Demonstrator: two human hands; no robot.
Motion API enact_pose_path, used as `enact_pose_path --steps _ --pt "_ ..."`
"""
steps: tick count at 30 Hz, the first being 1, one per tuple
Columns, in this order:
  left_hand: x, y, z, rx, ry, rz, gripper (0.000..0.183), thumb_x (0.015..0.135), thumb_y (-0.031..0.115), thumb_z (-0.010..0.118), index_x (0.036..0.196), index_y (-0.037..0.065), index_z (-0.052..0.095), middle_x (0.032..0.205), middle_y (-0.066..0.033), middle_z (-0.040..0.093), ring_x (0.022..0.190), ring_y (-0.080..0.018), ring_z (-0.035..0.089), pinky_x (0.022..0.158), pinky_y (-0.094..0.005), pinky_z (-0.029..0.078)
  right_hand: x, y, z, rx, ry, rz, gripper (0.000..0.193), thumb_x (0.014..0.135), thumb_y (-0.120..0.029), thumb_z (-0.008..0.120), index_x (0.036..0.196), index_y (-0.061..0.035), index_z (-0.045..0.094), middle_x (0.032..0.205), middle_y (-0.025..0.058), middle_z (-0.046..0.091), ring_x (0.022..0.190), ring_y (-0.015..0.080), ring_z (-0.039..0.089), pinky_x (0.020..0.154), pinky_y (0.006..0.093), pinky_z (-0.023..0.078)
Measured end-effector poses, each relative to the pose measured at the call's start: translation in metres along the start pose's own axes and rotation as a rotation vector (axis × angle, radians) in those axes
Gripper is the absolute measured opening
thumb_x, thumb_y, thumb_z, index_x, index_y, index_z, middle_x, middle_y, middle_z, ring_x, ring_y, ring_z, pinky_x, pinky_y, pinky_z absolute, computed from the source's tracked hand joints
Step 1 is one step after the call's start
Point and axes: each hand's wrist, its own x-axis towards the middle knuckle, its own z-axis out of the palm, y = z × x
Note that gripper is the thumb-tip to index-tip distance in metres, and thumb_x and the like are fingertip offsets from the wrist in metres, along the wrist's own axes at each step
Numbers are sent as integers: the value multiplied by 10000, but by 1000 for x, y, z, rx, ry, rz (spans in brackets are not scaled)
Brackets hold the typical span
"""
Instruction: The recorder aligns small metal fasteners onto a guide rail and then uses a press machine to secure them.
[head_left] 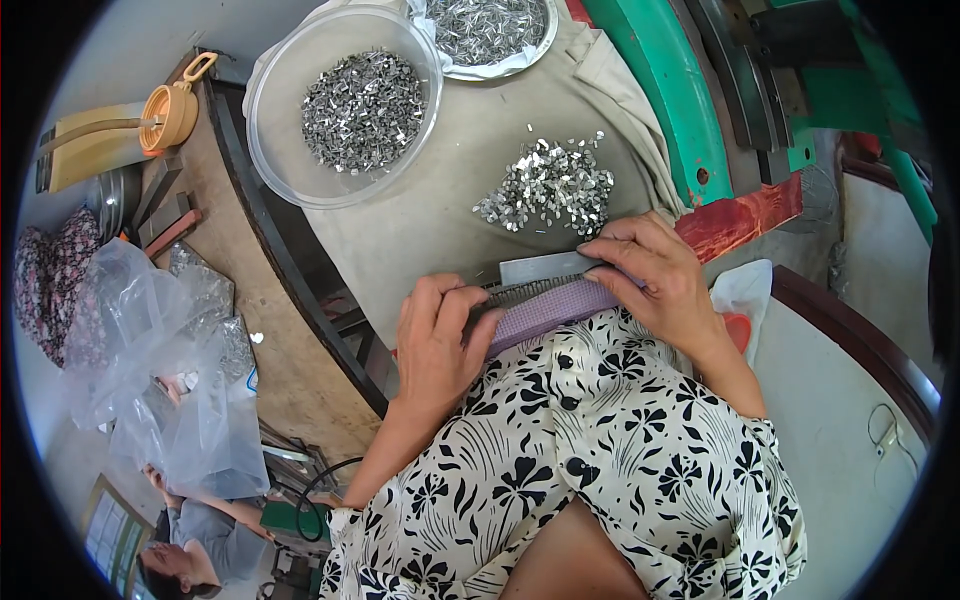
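Strip (525,292), on cloth (440,235): dark and toothed, it sits at the cloth's near edge, tight to the body, likely so both hands reach it easily.
Basin (262,140): clear, wide, at far left, heaped with small metal bits; its tall wall presumably stops them scattering.
Dish (548,48): just right of the basin, full of slimmer shiny pieces, perhaps held apart so the kinds don't mix.
Pile (550,185): and look, loose flat bits spread on bare cloth near the right fingers, seemingly for easy picking.
Left hand (435,330): fingers curled, thumb opposed, pinching the strip's left end, apparently to steady it.
Right hand (655,275): thumb and fingers pinching the plate's right end, other fingers bent.
Pad (555,312): purple, checked, along the strip's near side, against the shirt (640,400), maybe as a cushion.
Plate (540,268): flat, grey, along the far side, perhaps a straight backing.
Teeth: fine, in a row; too small to tell whether any hold bits.
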Motion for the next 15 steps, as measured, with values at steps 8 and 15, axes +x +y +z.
enact_pose_path --steps 8,15 --pt "-6 1 -2 -80 58 -143 94 913 56 663 963 6 600 980 -157 565 858 -320 593 752 -360 485 1 -12 13 -1 -75 -65 265 742 -39 769 1003 -27 723 994 77 622 930 257 609 745 356 544" --pt "-1 7 2 -31 6 -258 116 898 123 678 916 36 604 983 -125 559 874 -340 569 762 -430 450 2 -10 19 -30 -94 -93 259 746 -47 757 1001 -18 721 983 78 616 921 251 606 740 355 546"
